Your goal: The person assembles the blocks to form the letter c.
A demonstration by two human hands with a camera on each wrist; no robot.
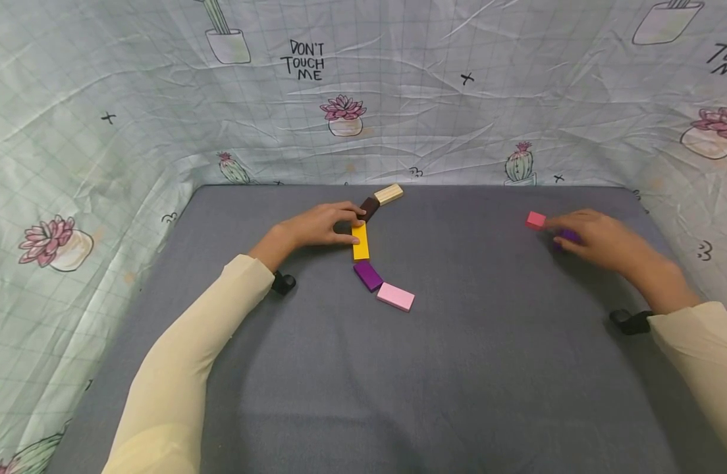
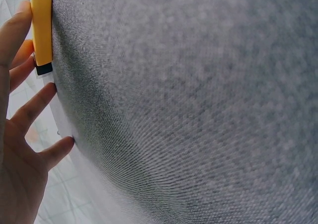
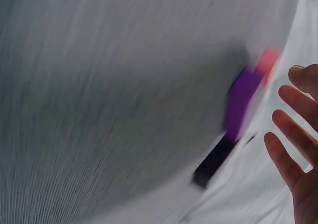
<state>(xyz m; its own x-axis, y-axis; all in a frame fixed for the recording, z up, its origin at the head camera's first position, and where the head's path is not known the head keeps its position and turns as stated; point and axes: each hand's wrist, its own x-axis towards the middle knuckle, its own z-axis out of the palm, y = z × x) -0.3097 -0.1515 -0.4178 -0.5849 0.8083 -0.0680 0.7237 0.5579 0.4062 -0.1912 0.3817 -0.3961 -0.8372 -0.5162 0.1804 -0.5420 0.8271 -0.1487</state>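
Observation:
My left hand (image 1: 322,225) reaches over the left end of the yellow block (image 1: 361,245), its thumb at the block's left side and a fingertip at its far end. In the left wrist view, loosely bent fingers (image 2: 32,107) spread below the yellow block (image 2: 42,25). A dark brown block (image 1: 369,208) lies just beyond the fingertips. My right hand (image 1: 594,238) is beside a coral red block (image 1: 536,220) and partly covers a purple block (image 1: 569,236). The right wrist view has its fingers spread apart from the purple block (image 3: 242,102) and a black block (image 3: 213,162).
A pale wood block (image 1: 389,194), a second purple block (image 1: 368,276) and a pink block (image 1: 396,297) continue the curved row with the yellow and dark brown ones. Behind the grey table (image 1: 458,368) hangs a printed cloth (image 1: 423,118), which also rises along both sides.

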